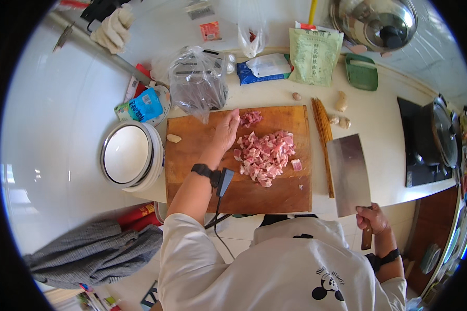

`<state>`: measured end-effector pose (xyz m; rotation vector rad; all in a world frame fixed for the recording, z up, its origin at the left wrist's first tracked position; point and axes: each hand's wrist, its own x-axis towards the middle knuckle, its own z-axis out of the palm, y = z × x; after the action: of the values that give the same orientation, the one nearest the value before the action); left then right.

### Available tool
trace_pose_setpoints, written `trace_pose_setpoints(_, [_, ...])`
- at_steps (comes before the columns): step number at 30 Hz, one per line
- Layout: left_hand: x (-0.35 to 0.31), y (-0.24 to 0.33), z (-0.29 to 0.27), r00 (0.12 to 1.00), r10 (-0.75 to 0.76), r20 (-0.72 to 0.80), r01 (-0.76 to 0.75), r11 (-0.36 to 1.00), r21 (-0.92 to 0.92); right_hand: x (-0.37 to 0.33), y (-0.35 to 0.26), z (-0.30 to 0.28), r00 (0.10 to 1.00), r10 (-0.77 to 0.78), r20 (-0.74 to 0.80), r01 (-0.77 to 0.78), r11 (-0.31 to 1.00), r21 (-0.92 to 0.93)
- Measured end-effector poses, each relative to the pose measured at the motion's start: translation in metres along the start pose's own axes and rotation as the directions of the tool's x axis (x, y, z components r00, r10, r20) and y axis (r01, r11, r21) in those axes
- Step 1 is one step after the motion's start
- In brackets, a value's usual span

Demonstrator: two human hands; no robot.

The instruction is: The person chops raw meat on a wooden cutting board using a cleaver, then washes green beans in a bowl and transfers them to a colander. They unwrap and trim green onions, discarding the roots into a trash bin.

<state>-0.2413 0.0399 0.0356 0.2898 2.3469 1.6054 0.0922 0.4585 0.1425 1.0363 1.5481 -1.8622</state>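
Left hand (pixel 226 130): released, fingers straight and close together, just left of the small pile of dark red meat (pixel 251 119); whether the fingertips touch the pile, I cannot tell
Right hand (pixel 373 218): grasping the cleaver (pixel 349 173) by its wooden handle (pixel 367 236), fingers curled around it
Cleaver: held to the right of the cutting board (pixel 192 129), apart from it, the handle toward the person and the broad blade pointing away
Meat: the large heap of chopped pink meat (pixel 267 155) lies on the board, right of its middle, with a single piece (pixel 296 165) near its right side; the small pile lies close to the board's far edge
Board's left side: one pale piece (pixel 174 138) near the edge
Counter: a bundle of thin brown sticks (pixel 321 135) between the board and the blade, a stack of white bowls (pixel 127 155) left of the board, a pale green bag (pixel 315 57) and a dark green tray (pixel 362 73) at the back
Stove (pixel 412 173): at the right, bearing a black pot (pixel 425 137)
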Motion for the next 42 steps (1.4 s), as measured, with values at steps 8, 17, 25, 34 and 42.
trace_pose_setpoints(8, [-0.096, 0.005, 0.018, 0.98, 0.074, -0.185, -0.108, 0.978, -0.179, 0.021, -0.021, 0.017, 0.978, -0.204, 0.05, 0.206, 0.883, -0.421])
trace_pose_setpoints(17, [-0.209, -0.034, 0.044, 0.905, -0.131, -0.404, -0.027, 0.931, -0.363, 0.077, -0.05, 0.03, 0.568, -0.761, 0.311, 0.387, -0.086, -0.918])
trace_pose_setpoints(25, [-0.195, -0.013, 0.039, 0.876, -0.108, -0.469, -0.023, 0.964, -0.266, 0.154, -0.044, 0.037, 0.563, -0.793, 0.233, 0.282, -0.08, -0.956])
trace_pose_setpoints(34, [-0.06, 0.002, 0.01, 0.943, 0.038, -0.331, 0.008, 0.991, 0.137, 0.171, -0.033, 0.035, 0.597, -0.77, 0.223, 0.363, 0.012, -0.932])
trace_pose_setpoints(42, [0.009, -0.009, 0.019, 0.953, 0.076, -0.295, 0.08, 0.871, 0.485, 0.146, -0.035, 0.045, 0.658, -0.733, 0.173, 0.369, 0.114, -0.922])
